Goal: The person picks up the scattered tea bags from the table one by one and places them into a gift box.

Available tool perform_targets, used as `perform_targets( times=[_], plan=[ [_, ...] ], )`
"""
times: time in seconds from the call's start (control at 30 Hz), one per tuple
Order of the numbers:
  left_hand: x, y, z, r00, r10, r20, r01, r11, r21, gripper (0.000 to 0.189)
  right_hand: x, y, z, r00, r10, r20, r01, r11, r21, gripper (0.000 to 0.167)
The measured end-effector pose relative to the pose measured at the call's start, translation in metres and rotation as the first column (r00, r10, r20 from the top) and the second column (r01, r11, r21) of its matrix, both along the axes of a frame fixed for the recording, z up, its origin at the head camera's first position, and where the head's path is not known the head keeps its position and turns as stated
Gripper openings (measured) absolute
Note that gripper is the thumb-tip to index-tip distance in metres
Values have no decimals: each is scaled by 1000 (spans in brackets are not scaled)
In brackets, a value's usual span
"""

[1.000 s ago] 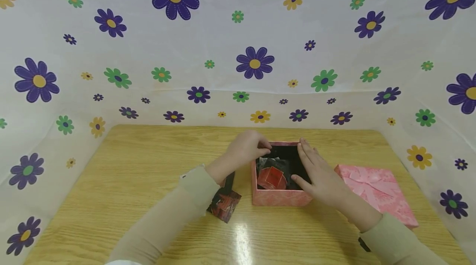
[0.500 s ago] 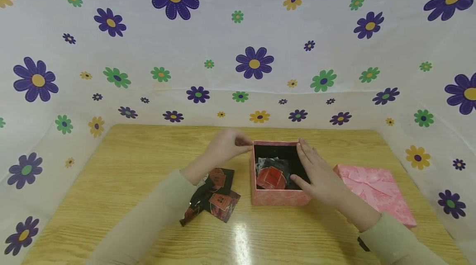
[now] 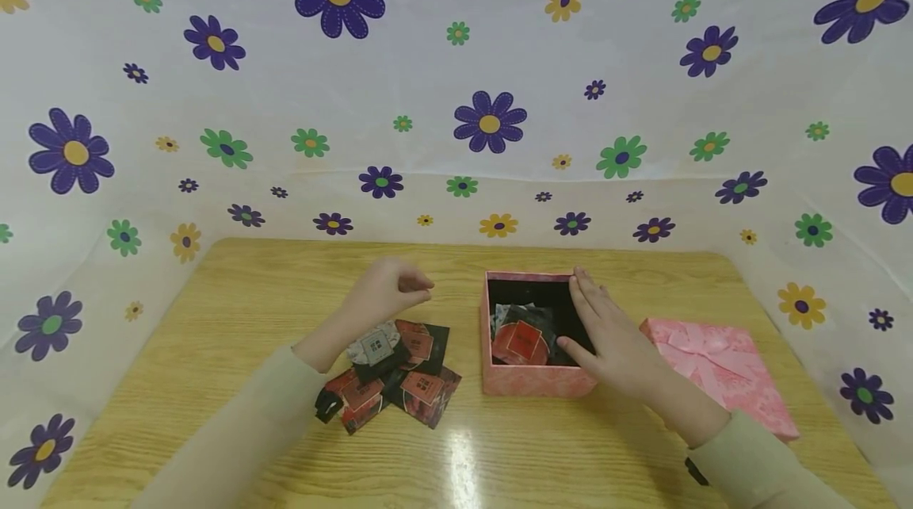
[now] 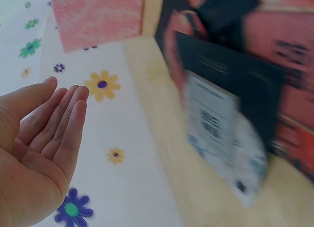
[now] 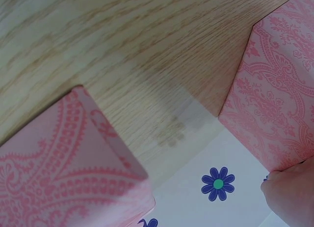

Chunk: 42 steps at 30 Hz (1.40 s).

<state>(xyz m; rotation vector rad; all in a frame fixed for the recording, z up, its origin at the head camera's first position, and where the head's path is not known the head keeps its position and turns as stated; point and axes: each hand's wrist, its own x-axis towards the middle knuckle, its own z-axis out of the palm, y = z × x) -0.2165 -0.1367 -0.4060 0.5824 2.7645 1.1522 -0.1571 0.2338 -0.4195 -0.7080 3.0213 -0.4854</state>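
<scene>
Bent loosely with nothing in its fingers, the left hand [image 3: 381,291] hovers over the table, left of an open pink box [image 3: 538,382]. Below it lies a pile of small square packets in black, red and grey [image 3: 376,346]; the left wrist view shows a dark packet with a pale label [image 4: 216,107] close by, blurred. The right hand [image 3: 613,338] rests along the box's right rim, its fingers straight and thumb spread at the inner side. Inside the black-lined box lie a few more packets [image 3: 524,338]. In the right wrist view, that hand touches the box's patterned side [image 5: 274,85].
The pink lid with a ribbon bow [image 3: 727,370] lies on the wooden table [image 3: 285,279] right of the box, partly behind the right forearm. A small black object [image 3: 697,472] shows by the right sleeve. White flowered cloth [image 3: 428,81] surrounds the table's back and sides.
The left hand has moved from over the box's left rim leftward to above the packet pile, uncovering more packets. The right hand and box have stayed put.
</scene>
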Motion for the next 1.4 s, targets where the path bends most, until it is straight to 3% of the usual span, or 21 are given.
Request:
perform_targets(
  times=[0.27, 0.53, 0.87, 1.4],
  plan=[
    [6, -33, -26, 997, 59, 41, -60, 998, 31, 23, -1, 1, -1, 1000, -3, -2, 3, 1000, 0, 91],
    [2, -59, -47, 992, 90, 87, -93, 995, 43, 29, 1, 0, -2, 1000, 4, -25, -4, 1000, -9, 90],
    [-11, -73, -62, 998, 10, 69, -10, 1000, 11, 32, 0, 0, 1, 1000, -10, -3, 10, 1000, 3, 90],
    [-23, -73, -65, 988, -126, 90, 130, 991, -40, 26, 3, 0, 3, 1000, -5, -12, 5, 1000, -7, 89]
  ],
)
